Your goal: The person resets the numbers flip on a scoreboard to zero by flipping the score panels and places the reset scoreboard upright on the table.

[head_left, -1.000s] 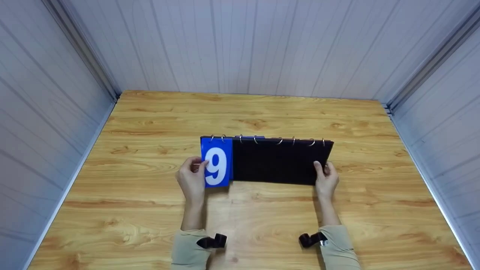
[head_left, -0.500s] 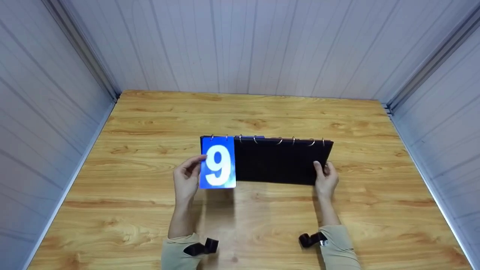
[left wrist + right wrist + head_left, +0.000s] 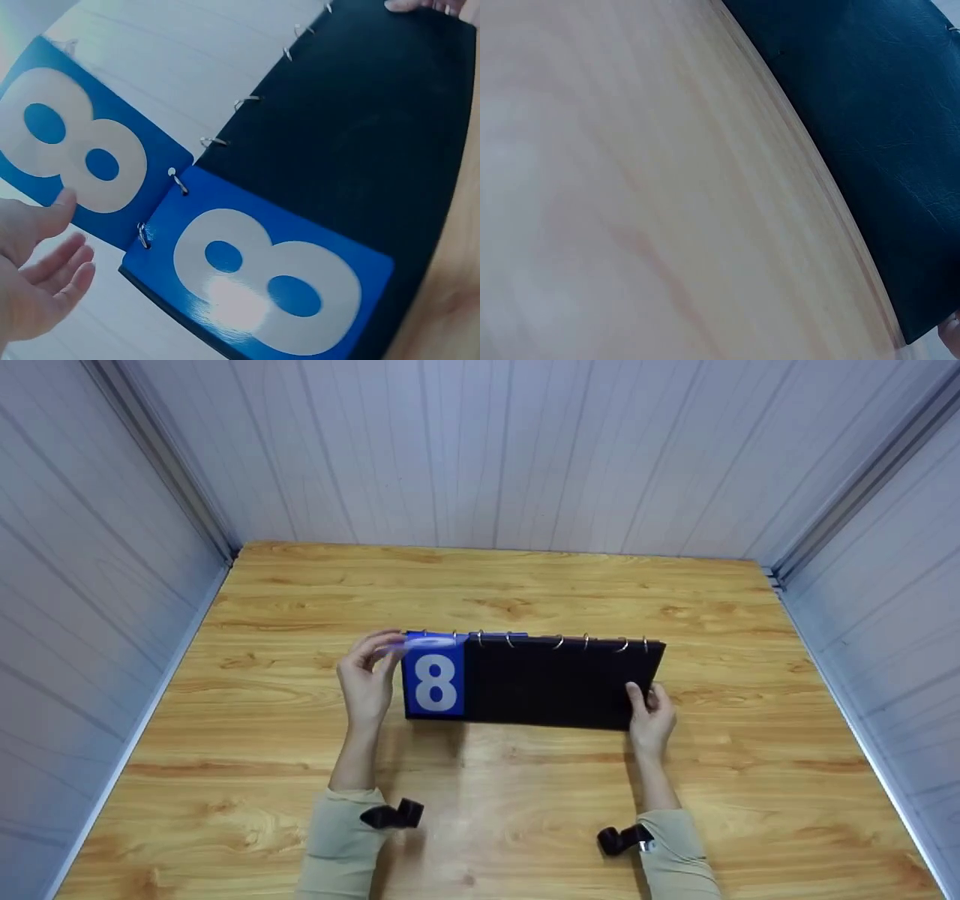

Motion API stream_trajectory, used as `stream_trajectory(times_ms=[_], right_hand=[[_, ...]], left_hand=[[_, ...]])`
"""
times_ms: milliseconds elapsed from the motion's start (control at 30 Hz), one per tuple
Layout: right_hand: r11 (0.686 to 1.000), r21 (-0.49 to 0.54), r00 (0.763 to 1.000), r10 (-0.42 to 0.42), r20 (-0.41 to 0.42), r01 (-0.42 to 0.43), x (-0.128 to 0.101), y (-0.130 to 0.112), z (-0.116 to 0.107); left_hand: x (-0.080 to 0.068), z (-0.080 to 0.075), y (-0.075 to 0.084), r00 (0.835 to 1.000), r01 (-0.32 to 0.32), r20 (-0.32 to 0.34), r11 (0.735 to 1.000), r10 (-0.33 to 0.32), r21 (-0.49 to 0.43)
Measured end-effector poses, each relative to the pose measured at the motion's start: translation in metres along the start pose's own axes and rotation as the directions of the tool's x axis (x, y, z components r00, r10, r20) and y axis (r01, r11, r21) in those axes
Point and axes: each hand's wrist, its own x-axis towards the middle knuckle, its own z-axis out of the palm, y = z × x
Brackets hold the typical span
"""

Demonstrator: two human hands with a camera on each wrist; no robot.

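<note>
A black flip scoreboard (image 3: 559,682) stands at the middle of the frame on the wooden table (image 3: 300,585), its ring-bound top edge toward the back wall. At its left end a blue card (image 3: 435,684) showing a white 8 faces the camera. The left hand (image 3: 365,682) is beside that end, fingers loosely curled around a lifted blue card (image 3: 427,642) at the rings. The right hand (image 3: 651,718) grips the scoreboard's lower right corner, thumb on its front face.
</note>
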Motion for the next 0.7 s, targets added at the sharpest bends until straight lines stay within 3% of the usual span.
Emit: stream_trajectory(times_ms=[67, 233, 400, 567, 700], right_hand=[[1.0, 0.006, 1.0, 0.005, -0.001, -0.005, 0.0, 0.001, 0.0], [1.0, 0.02, 1.0, 0.011, 0.0, -0.011, -0.002, 0.001, 0.0], [0.999, 0.044, 1.0, 0.031, 0.003, -0.031, -0.001, 0.0, 0.0], [0.999, 0.046, 1.0, 0.02, 0.005, -0.02, -0.001, 0.0, -0.001], [0.999, 0.036, 1.0, 0.002, -0.003, -0.002, -0.001, 0.0, -0.001]], left_hand=[[0.007, 0.003, 0.001, 0.999, -0.031, -0.006, 0.998, 0.032, 0.046], [0.027, 0.005, -0.015, 0.996, -0.083, -0.032, 0.987, 0.088, 0.137], [0.045, 0.009, -0.024, 0.993, -0.107, -0.02, 0.968, 0.115, 0.227], [0.059, 0.016, -0.029, 0.997, -0.078, 0.002, 0.951, 0.081, 0.298], [0.067, 0.021, -0.035, 1.0, -0.008, 0.03, 0.941, -0.002, 0.339]])
